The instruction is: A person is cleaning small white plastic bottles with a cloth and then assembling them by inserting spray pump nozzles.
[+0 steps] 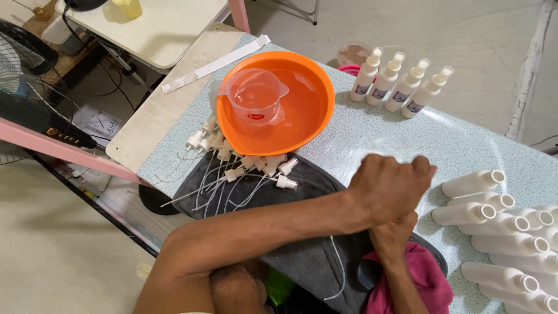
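Observation:
My left hand [388,187] reaches across my body and is closed into a fist over the pale speckled table [372,134]. Directly beneath it, and pressed against it, is my right hand [394,232], mostly covered. Whatever lies between the two hands is hidden. Both hands hover above a dark grey cloth [302,192] and a pink cloth [427,279]. A thin clear tube [340,270] lies on the grey cloth below my left forearm. Several open white plastic bottles [494,215] lie on their sides just right of my hands.
An orange basin [317,104] of water holds a clear measuring jug [256,93]. In front of it lie several white spray pumps with long tubes [232,171]. Capped white spray bottles [401,84] stand in a row at the back. A fan [29,75] stands at the left.

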